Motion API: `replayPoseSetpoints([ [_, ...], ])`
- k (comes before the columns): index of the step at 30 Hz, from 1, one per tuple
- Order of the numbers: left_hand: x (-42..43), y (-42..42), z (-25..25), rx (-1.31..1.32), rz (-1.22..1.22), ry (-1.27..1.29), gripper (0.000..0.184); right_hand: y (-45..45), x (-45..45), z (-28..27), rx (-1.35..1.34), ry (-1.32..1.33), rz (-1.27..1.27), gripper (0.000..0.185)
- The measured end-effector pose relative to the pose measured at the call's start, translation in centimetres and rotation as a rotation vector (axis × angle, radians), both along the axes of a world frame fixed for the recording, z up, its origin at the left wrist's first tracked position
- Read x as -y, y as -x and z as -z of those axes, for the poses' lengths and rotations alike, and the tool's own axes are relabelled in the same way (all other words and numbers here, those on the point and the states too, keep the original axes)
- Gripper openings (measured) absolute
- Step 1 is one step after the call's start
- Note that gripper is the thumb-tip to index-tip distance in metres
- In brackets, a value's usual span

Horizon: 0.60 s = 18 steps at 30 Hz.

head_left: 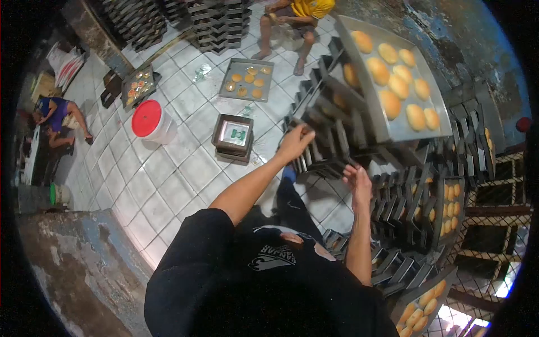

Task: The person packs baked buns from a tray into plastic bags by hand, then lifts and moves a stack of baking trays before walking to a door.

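A tall stack of metal baking trays stands in front of me to the right, its middle partly blurred. On its top, a tilted tray carries several round golden buns. My left hand reaches to the stack's left side with fingers curled in; whether they grip a tray edge cannot be made out. Close to the stack's lower near corner is my right hand, its fingers half bent and apart, with nothing visible in them.
More tray stacks with buns stand at right. On the tiled floor are a red-lidded bucket, dark square tins and a bun tray. One person in yellow sits ahead; another person sits far left.
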<state>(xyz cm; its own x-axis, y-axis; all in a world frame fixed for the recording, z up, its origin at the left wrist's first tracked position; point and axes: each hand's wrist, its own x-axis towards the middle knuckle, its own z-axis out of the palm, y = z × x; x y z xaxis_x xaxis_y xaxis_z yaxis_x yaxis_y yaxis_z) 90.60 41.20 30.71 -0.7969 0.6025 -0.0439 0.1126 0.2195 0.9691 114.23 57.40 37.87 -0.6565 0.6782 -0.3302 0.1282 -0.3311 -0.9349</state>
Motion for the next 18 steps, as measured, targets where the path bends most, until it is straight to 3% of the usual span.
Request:
replayPoseSetpoints([
  [2,3.9,-1.2,1.9,0.081,0.091,0.033,0.061,-0.5,1.1,2.1,0.121,-0.068,-0.121,0.045],
  [4,8.5,-1.6,8.1,0.008,0.046,0.264,0.065,-1.6,2.1,5.0,0.173,-0.024,-0.17,0.038],
  [6,14.6,-1.4,13.7,0.047,0.072,0.49,0.067,-3.8,2.1,10.2,0.252,-0.018,-0.172,0.033],
  [8,21.0,-2.4,15.8,0.156,-0.059,0.606,0.064,-6.9,1.5,17.6,0.335,-0.011,-0.189,0.027],
  [9,24.1,-2.8,17.2,0.154,-0.132,0.629,0.062,-9.8,-0.9,23.5,0.436,-0.012,-0.361,0.04],
  [10,26.7,-3.5,18.6,0.157,-0.2,0.648,0.06,-10.7,-1.9,25.1,0.54,-0.032,-0.461,0.039],
  [14,33.1,-5.5,20.3,0.247,-0.452,0.731,0.055,-12.4,-3.3,25.4,0.816,-0.069,-0.656,0.037],
  [16,34.1,-7.3,20.1,0.359,-0.652,0.576,0.051,-11.2,-4.0,25.3,0.859,-0.123,-0.745,0.037],
  [18,34.2,-9.4,22.3,0.345,-0.704,0.564,0.049,-9.4,-4.8,25.4,0.87,-0.18,-0.828,0.036],
])
